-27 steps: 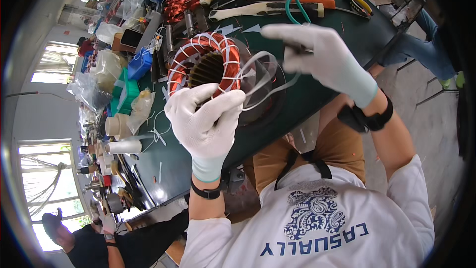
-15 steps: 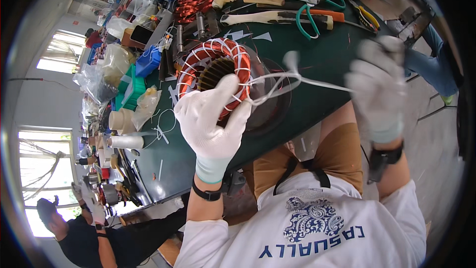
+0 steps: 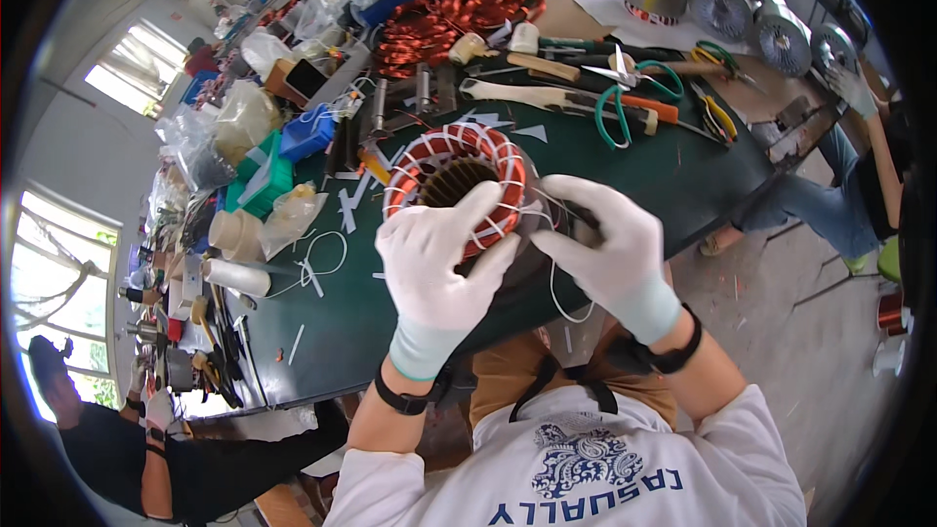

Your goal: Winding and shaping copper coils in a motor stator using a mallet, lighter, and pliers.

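A motor stator (image 3: pixel 514 171) stands on the green bench in front of me. Its red-orange winding ring is bound with white cord, and dark slots show inside. My left hand (image 3: pixel 429 273), in a white glove, is closed on the near side of the ring, index finger over the rim. At the ring's right side my gloved right hand (image 3: pixel 622 249) is curled with thumb and index finger bent around white cord (image 3: pixel 556 295). The cord runs to the winding and hangs in a loop below the hand. The stator's lower body is mostly hidden behind my hands.
Behind the stator lie a mallet (image 3: pixel 517 93), green-handled scissors (image 3: pixel 615 115) and yellow pliers (image 3: pixel 720 117). Bundles of red wire (image 3: pixel 415 39) are farther back. A white cord spool (image 3: pixel 237 277) and a green bin (image 3: pixel 262 181) stand left. Other people work at the left and right.
My right hand has come in from far right to the stator's side; the long stretched cord is now a small hanging loop. My left hand stays on the ring. The view has shifted.
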Tool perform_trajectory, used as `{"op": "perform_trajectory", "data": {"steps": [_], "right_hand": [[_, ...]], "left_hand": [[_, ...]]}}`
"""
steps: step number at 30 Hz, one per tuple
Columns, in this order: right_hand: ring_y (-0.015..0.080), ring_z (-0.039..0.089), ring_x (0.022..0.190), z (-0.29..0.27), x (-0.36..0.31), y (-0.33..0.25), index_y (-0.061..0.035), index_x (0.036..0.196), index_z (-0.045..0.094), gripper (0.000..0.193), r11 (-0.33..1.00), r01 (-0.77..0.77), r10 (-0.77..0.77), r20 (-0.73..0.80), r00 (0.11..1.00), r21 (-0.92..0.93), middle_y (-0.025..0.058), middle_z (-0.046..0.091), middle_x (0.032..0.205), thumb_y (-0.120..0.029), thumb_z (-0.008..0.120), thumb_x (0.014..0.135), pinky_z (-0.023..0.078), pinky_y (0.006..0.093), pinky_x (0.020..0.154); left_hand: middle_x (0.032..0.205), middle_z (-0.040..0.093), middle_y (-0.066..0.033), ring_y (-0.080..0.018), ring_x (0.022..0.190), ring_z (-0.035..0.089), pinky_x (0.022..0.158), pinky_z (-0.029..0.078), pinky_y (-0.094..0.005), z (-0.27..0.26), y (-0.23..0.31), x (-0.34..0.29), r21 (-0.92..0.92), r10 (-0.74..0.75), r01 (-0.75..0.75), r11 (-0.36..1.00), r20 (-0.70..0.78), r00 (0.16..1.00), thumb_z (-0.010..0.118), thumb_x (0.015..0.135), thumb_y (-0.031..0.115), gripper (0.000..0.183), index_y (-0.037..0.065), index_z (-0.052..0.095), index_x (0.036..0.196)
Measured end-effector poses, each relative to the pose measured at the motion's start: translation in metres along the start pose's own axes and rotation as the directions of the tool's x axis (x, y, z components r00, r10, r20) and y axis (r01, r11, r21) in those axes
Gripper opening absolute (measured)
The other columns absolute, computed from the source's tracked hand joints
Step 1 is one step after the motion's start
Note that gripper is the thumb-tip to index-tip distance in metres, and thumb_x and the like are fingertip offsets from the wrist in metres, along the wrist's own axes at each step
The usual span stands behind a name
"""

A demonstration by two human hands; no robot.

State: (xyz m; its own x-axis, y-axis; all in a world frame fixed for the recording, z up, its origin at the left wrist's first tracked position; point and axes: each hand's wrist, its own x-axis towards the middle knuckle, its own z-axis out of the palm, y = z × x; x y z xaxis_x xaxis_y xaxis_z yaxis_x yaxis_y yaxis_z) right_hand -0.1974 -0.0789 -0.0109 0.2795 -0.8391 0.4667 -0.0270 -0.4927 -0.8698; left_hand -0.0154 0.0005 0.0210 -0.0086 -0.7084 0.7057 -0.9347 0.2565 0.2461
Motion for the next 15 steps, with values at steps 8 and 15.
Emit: {"op": "perform_trajectory", "data": {"steps": [8,15], "right_hand": [[0.0102,0.06,0.077,-0.032,-0.063,0.013,0.0026,0.097,0.068,0.024,0.615,-0.436,0.272,0.342,0.899,0.657,0.0063,0.069,0.092,-0.018,0.062,0.106,0.048,0.0267,0.069],[0.011,0.041,0.062,-0.002,0.002,-0.026,-0.0109,0.103,0.054,0.027,0.134,-0.461,0.145,0.442,0.885,0.877,0.002,0.055,0.084,-0.036,0.055,0.111,0.037,0.026,0.06]], "left_hand": [[0.082,0.068,0.0022,-0.0211,0.078,0.062,0.083,0.044,-0.0367,-0.006,0.007,0.0,-0.002,0.024,-0.024,1.0,-0.042,0.999,0.087,0.071,0.013,0.038,0.015,0.079,0.109],[0.08,0.066,0.0008,-0.022,0.076,0.062,0.079,0.044,-0.0376,-0.006,0.001,-0.002,-0.03,0.005,-0.007,1.0,-0.057,0.998,0.084,0.073,0.011,0.033,0.016,0.08,0.106]]}}
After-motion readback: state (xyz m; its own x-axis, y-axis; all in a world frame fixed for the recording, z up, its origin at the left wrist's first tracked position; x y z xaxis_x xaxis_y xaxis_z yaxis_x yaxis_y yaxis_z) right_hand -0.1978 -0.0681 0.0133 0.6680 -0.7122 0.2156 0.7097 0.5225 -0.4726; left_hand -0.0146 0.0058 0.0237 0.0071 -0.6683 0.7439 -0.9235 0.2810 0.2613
